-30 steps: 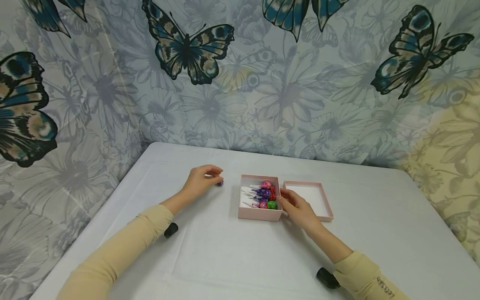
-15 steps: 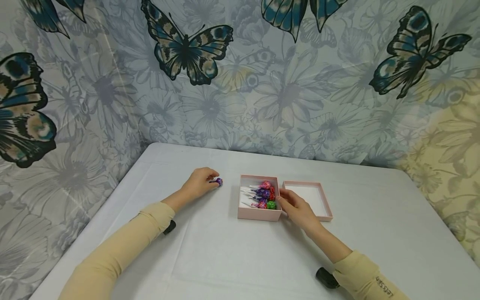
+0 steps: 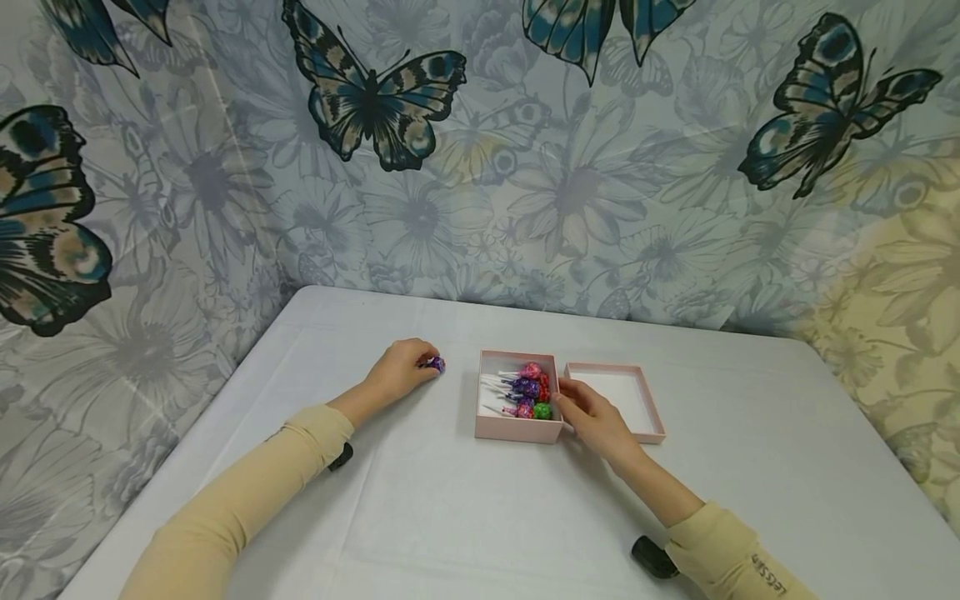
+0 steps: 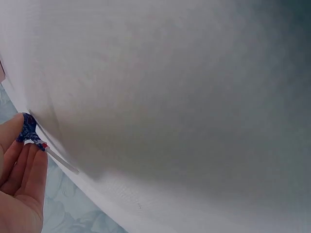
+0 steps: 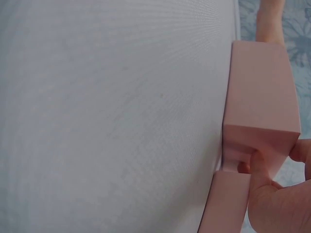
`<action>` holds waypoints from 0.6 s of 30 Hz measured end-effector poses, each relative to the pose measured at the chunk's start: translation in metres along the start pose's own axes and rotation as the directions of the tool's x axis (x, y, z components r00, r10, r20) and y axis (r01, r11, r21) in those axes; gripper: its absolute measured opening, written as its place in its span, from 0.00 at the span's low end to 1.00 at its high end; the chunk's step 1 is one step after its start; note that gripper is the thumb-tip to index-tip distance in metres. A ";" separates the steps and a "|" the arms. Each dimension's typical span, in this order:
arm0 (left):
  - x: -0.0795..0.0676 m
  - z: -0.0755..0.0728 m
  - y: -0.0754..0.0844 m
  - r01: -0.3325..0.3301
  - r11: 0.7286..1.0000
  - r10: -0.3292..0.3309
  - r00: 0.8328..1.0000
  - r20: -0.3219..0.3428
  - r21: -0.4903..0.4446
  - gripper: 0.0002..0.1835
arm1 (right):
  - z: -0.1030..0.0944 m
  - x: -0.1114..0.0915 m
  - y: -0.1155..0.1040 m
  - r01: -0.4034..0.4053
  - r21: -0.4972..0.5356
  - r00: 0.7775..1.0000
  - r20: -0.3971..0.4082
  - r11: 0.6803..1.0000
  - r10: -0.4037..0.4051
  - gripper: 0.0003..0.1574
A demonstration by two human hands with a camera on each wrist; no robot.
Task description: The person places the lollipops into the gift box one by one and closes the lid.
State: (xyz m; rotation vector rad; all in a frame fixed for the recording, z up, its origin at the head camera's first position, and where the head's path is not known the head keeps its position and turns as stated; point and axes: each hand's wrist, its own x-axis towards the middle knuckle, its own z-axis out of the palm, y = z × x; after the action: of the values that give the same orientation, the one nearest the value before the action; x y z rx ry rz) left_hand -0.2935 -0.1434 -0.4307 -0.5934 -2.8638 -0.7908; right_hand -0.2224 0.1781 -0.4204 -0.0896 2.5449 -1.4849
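My left hand [image 3: 399, 369] is low over the white table, left of the pink box. It pinches a lollipop [image 3: 437, 364] in a purple wrapper between thumb and fingers. In the left wrist view, the white stick [image 4: 63, 161] of this lollipop points away from the fingers, close to the cloth. My right hand [image 3: 600, 417] holds the pink box [image 3: 517, 428] at its right wall, thumb at the rim. The right wrist view has fingers [image 5: 260, 170] against the outside of that wall. Inside the box lie several wrapped lollipops [image 3: 528, 388], purple, red, pink and green, their sticks pointing left.
The pink lid [image 3: 651, 393] lies inside up, right beside the box and partly behind my right hand. A white cloth covers the table [image 3: 450, 517]. A butterfly-patterned backdrop [image 3: 525, 208] rises behind its far edge.
The left fingers have shifted on the lollipop, and more of its purple wrapper shows at the fingertips than a second ago. My right hand and the box stay in place.
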 end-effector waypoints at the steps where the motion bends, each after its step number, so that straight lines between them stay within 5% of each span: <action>1: 0.000 0.000 0.001 0.007 1.000 -0.007 1.000 0.003 0.001 0.12 | 0.000 0.000 0.000 0.000 -0.002 1.000 0.000 1.000 0.000 0.33; 11: -0.003 0.001 0.001 0.021 0.999 -0.021 1.000 -0.020 -0.030 0.12 | -0.001 0.001 0.001 0.010 -0.009 1.000 -0.004 1.000 -0.011 0.34; 18: -0.007 -0.001 0.005 0.005 0.966 -0.029 0.995 -0.092 -0.257 0.11 | 0.000 -0.001 0.000 0.013 -0.008 1.000 0.002 1.000 -0.013 0.35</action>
State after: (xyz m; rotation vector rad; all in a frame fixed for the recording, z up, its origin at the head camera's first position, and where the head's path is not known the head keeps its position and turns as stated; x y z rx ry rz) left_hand -0.2852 -0.1422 -0.4286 -0.5418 -2.7037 -1.1714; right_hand -0.2216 0.1785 -0.4198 -0.1086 2.5540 -1.4785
